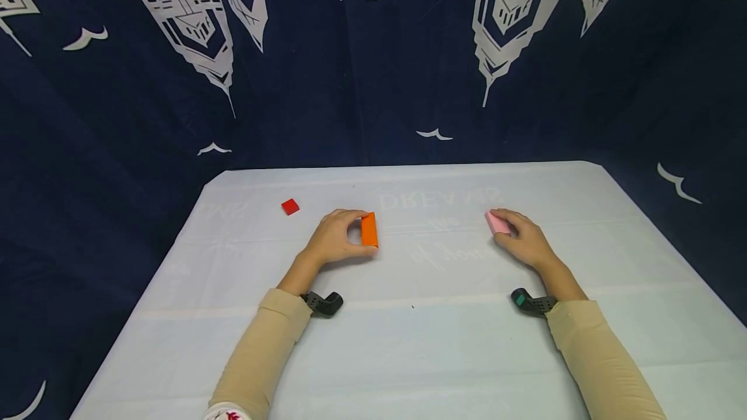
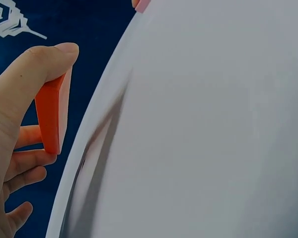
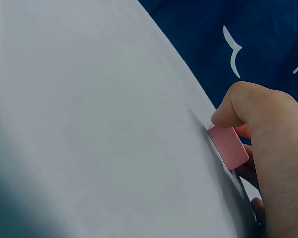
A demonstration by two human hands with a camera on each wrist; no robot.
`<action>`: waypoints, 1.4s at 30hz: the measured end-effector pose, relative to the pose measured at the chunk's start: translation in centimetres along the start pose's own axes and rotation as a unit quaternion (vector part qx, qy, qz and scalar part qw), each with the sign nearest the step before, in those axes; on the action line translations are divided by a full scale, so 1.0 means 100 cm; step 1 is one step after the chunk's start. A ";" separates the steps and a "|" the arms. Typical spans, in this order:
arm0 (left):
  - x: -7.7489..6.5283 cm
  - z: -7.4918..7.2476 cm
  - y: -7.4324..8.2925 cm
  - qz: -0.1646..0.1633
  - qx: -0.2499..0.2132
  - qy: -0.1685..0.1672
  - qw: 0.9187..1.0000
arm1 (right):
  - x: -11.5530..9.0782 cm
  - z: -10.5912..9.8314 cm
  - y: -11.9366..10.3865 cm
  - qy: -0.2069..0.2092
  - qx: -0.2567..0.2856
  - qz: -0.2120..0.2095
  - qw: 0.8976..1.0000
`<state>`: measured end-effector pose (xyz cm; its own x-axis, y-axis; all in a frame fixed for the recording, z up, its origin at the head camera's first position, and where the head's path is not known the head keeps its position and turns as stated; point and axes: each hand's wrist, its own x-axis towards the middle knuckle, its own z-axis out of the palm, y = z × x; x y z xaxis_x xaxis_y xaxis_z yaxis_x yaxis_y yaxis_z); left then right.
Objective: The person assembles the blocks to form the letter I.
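Note:
My left hand pinches an orange rectangular block by its two ends, between thumb and fingers. In the left wrist view the thumb lies on top of the orange block, with fingertips at its lower end and the other fingers spread below. Over to the right, my right hand grips a pink block between thumb and fingers. The right wrist view has the pink block close against the white surface, part of it covered by the fingers. A small red block lies beyond and left of my left hand.
A white cloth with faint lettering covers the table. Behind its far edge hangs a dark blue curtain printed with white buildings and birds. Each wrist wears a black camera mount.

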<state>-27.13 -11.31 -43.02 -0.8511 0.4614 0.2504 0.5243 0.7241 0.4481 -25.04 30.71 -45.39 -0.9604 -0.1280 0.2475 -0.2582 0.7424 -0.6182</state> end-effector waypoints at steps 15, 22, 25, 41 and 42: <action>0.000 0.007 0.017 0.020 0.018 -0.003 1.000 | 0.001 0.000 0.001 0.001 -0.003 -0.002 1.000; 0.000 0.011 0.023 0.021 0.033 -0.007 0.999 | 0.000 0.000 0.000 0.001 -0.004 -0.001 1.000; 0.001 0.013 0.025 0.023 0.039 -0.014 0.999 | 0.000 0.000 0.000 0.001 -0.004 0.000 1.000; 0.004 0.023 0.041 0.042 0.054 -0.026 0.997 | 0.000 0.000 0.001 -0.005 -0.003 0.013 1.000; 0.004 0.023 0.042 0.041 0.055 -0.027 0.997 | 0.000 0.000 0.001 -0.005 -0.002 0.014 1.000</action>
<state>-25.23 -6.92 -43.01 -0.8041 0.5465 0.2340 0.5944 0.7333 0.3300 -25.09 30.76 -45.48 -0.9681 -0.1145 0.2230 -0.2317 0.7488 -0.6210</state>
